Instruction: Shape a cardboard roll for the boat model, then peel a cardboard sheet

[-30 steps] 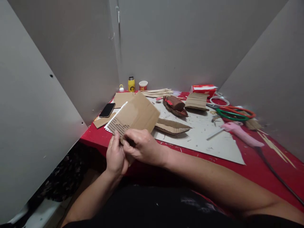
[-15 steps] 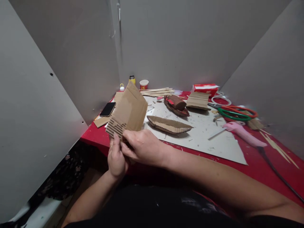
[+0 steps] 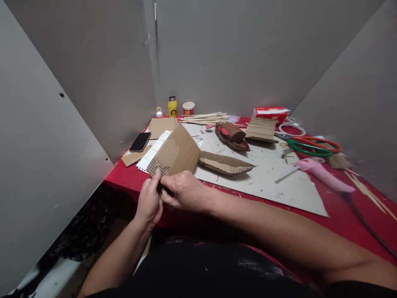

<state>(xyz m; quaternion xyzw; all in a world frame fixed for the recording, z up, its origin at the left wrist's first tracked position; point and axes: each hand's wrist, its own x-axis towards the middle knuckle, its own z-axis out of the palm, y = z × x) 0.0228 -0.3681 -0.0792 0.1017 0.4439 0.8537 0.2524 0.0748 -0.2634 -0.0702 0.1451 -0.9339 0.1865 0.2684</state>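
Note:
Between my two hands is a piece of brown corrugated cardboard (image 3: 178,151), with ridges bared along its near edge. My left hand (image 3: 150,196) grips that edge, thumb on top. Close beside it, my right hand (image 3: 186,190) pinches the same edge with curled fingers; the fingertips are partly hidden. Just right of the sheet lies a boat-shaped cardboard hull (image 3: 228,163) on a white board (image 3: 273,182). Farther back sits a brown model boat (image 3: 232,134) with a rounded cover, and a ridged cardboard piece (image 3: 262,129) is next to it.
On the red table (image 3: 124,180) are a phone (image 3: 140,142), a yellow bottle (image 3: 172,106), a paper cup (image 3: 188,108) and several thin wooden sticks (image 3: 204,118). Scissors (image 3: 310,147) and a pink glue gun (image 3: 325,174) with a cord lie right. Grey panels enclose the table.
The cardboard sheet has tipped lower and flatter, uncovering the yellow bottle and a drawn paper sheet behind it. Both hands keep hold of its near edge.

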